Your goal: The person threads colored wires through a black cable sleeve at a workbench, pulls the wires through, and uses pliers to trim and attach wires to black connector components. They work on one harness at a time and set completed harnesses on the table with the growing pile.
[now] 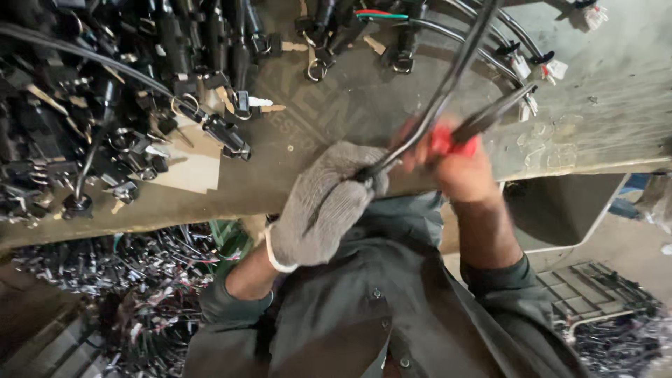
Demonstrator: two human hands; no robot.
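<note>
My left hand [323, 203], in a grey knit glove, grips a black cable [448, 84] near the front edge of the workbench [336, 126]. The cable runs up and to the right, out of the top of the view. My bare right hand [458, 164] is closed around a red-handled cutting tool [483, 126], whose dark jaws point up to the right beside the cable. The two hands almost touch. Blur hides whether the jaws are on the cable.
A heap of black connectors and key-ring switches [105, 98] fills the left of the bench. Cables with white plugs [542, 66] lie at the top right. Cut wire scraps [140, 280] pile below the bench on the left. A grey bin [567, 210] stands on the right.
</note>
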